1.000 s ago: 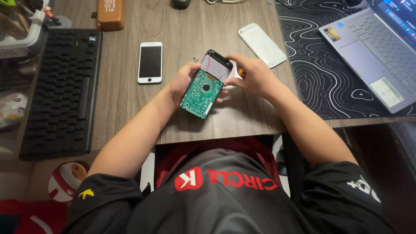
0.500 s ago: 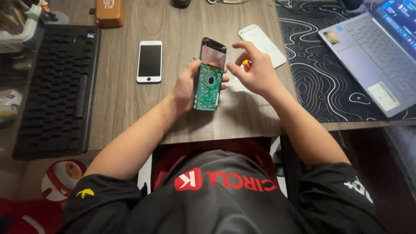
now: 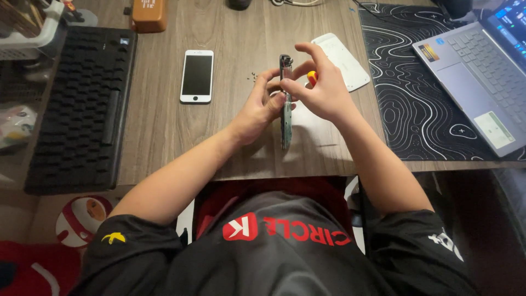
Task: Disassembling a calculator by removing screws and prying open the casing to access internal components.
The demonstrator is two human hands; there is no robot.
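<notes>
My left hand (image 3: 262, 107) grips an opened phone body (image 3: 285, 121), turned edge-on to the camera so only its thin side shows, above the wooden desk (image 3: 164, 131). My right hand (image 3: 320, 87) pinches the upper end of the phone body with thumb and fingers, and a small orange-and-yellow tool handle (image 3: 312, 77) pokes out between its fingers. Several tiny screws (image 3: 253, 77) lie on the desk just left of the hands.
A white phone screen panel (image 3: 197, 75) lies face up to the left. A black keyboard (image 3: 82, 104) fills the left side. A white flat case piece (image 3: 341, 60), a patterned black mat (image 3: 416, 93) and a silver laptop (image 3: 482, 77) lie to the right. An orange box (image 3: 149, 13) stands at the back.
The phone body has been turned from showing its green inner face to standing edge-on. Both hands have risen slightly away from me, and the right hand has closed on the phone's top end.
</notes>
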